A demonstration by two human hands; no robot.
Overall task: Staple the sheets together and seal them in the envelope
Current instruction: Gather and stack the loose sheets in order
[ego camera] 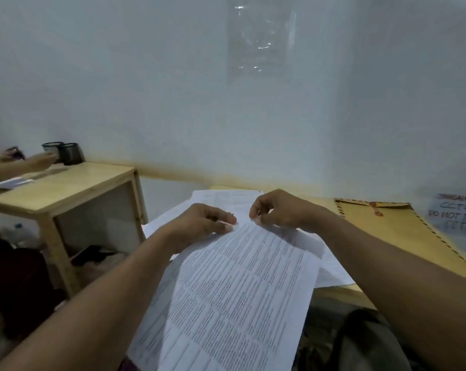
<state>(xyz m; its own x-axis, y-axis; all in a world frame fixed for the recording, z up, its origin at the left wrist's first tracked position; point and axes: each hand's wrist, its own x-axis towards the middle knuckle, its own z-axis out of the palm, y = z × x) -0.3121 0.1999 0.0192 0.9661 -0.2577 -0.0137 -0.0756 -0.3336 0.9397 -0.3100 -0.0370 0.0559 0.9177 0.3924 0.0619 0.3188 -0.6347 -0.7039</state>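
Pinch grips of left hand (203, 223), right hand (282, 210) on sheets (240, 290); envelope (403, 236) at right, perhaps mesh cups (63, 152) beyond

L hand (202, 223) & R hand (280, 210) sit close side by side, backs up, small gap btwn their fingertips. Both have fingers curled, thumb vs fingertips pinching far edge of sheet (240, 290). Bare forearms come in from lower L & R, converging fwd. R hand sits slightly farther out than L.

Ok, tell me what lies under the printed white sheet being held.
Beneath the held sheet, more white printed sheets lie on the pale wooden desk; whatever is under them is covered.
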